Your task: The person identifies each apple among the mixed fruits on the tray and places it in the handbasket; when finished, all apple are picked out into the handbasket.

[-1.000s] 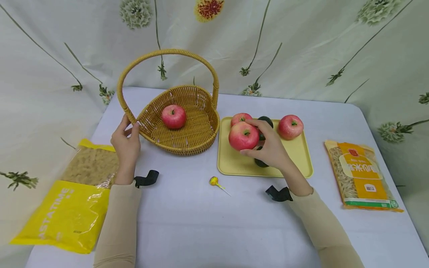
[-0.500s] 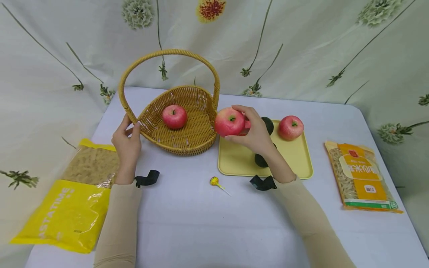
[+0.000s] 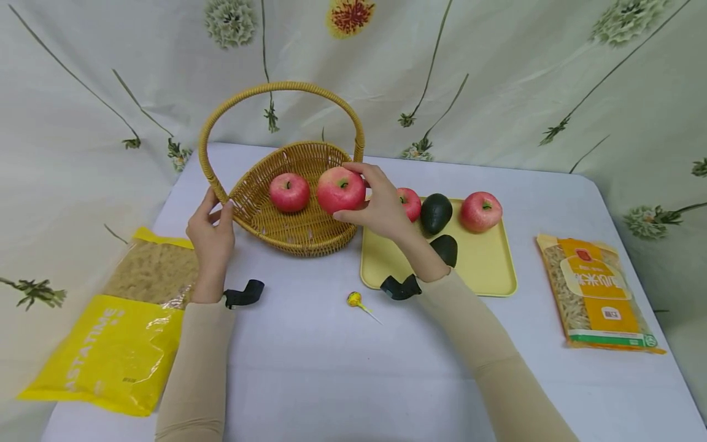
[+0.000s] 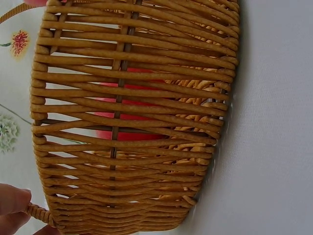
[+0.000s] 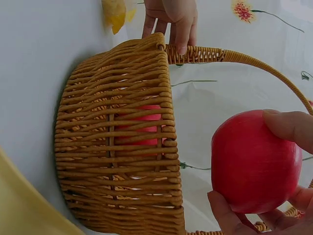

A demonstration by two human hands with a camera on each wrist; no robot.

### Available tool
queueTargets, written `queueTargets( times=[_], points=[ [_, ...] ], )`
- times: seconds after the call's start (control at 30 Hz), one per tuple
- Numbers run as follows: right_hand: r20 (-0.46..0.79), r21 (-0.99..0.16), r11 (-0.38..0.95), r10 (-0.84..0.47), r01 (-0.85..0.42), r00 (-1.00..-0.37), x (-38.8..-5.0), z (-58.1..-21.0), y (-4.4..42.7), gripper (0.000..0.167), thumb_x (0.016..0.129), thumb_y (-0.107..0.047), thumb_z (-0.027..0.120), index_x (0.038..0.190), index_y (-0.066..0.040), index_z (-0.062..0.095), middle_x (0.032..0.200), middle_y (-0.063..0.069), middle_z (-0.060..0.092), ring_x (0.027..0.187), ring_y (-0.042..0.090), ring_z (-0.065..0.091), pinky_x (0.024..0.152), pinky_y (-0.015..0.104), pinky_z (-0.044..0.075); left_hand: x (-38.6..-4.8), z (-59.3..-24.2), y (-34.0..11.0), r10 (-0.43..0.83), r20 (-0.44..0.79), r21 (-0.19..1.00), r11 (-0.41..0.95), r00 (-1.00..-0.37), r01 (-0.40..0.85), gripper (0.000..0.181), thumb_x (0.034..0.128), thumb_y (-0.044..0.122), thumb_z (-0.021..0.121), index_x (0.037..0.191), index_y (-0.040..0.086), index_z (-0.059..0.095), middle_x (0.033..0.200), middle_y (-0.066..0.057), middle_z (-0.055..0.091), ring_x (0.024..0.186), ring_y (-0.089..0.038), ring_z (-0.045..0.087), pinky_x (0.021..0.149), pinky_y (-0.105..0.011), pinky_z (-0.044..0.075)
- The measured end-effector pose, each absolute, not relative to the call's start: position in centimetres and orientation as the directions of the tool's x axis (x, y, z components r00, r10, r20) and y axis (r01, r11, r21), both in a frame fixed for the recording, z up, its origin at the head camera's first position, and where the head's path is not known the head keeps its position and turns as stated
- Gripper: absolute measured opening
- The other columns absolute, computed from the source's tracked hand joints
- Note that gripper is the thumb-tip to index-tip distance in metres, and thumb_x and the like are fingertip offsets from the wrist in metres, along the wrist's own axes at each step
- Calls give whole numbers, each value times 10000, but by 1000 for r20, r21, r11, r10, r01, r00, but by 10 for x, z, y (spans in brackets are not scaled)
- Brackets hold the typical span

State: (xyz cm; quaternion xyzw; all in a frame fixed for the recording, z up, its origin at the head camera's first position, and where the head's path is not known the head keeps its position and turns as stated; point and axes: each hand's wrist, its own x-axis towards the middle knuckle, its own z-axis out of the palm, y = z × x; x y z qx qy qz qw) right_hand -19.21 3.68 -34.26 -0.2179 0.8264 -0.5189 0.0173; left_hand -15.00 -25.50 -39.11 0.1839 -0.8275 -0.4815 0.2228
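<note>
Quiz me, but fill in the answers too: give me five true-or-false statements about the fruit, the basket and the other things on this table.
1. The right grip holds a red apple. True.
2. The yellow lollipop lies on the white table. True.
3. The left grip holds the yellow lollipop. False: it holds the wicker basket at the foot of its handle.
4. Two avocados show on the yellow tray. True.
5. Three apples lie inside the wicker basket. False: only one basket apple lies there.
</note>
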Motion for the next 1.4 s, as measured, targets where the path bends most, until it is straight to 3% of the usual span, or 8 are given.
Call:
queueTargets(
  times=[0.13, 0.47, 0.73, 1.23, 1.4],
  points=[
    [188, -834, 416, -402, -362, -896, -198, -344, 22, 792, 736, -193, 846, 1426, -140, 460, 1397, 61, 485, 1253, 191, 467, 1010, 374, 475, -150, -392, -255, -518, 188, 880, 465, -834, -91, 457, 1013, 295, 512, 1464, 302, 437, 1416, 8, 564, 1125, -213, 601, 934, -317, 534],
    [98, -781, 519, -448, -348, -889, -210, -358, -9, 778, 735, -228, 849, 1403, -139, 460, 1388, 60, 491, 1268, 212, 464, 1064, 402, 424, -150, -394, -254, -521, 158, 880, 459, -839, -119, 463, 1017, 293, 503, 1473, 297, 422, 1438, 12, 545, 1141, -222, 605, 945, -347, 536],
    [9, -774, 549, -488, -315, -873, -218, -372, -26, 790, 714, -202, 863, 1395, -139, 468, 1397, 48, 492, 1275, 201, 457, 1070, 375, 426, -149, -394, -254, -524, 159, 882, 456, -837, -118, 468, 1016, 291, 506, 1476, 283, 421, 1433, 10, 550, 1143, -220, 602, 954, -343, 530],
    [-38, -739, 583, -535, -337, -844, -224, -382, -51, 797, 700, -218, 874, 1388, -121, 485, 1388, 63, 515, 1269, 211, 475, 1056, 365, 436, -150, -392, -255, -522, 187, 878, 469, -832, -96, 460, 1011, 291, 516, 1465, 282, 444, 1417, 8, 565, 1131, -224, 608, 953, -365, 530],
    [-52, -715, 598, -563, -363, -825, -225, -382, -57, 794, 700, -250, 877, 1383, -124, 494, 1392, 63, 522, 1283, 209, 465, 1074, 364, 419, -151, -393, -256, -526, 209, 874, 479, -824, -84, 460, 1008, 277, 524, 1462, 263, 450, 1397, -14, 582, 1110, -236, 618, 896, -289, 540]
  ],
)
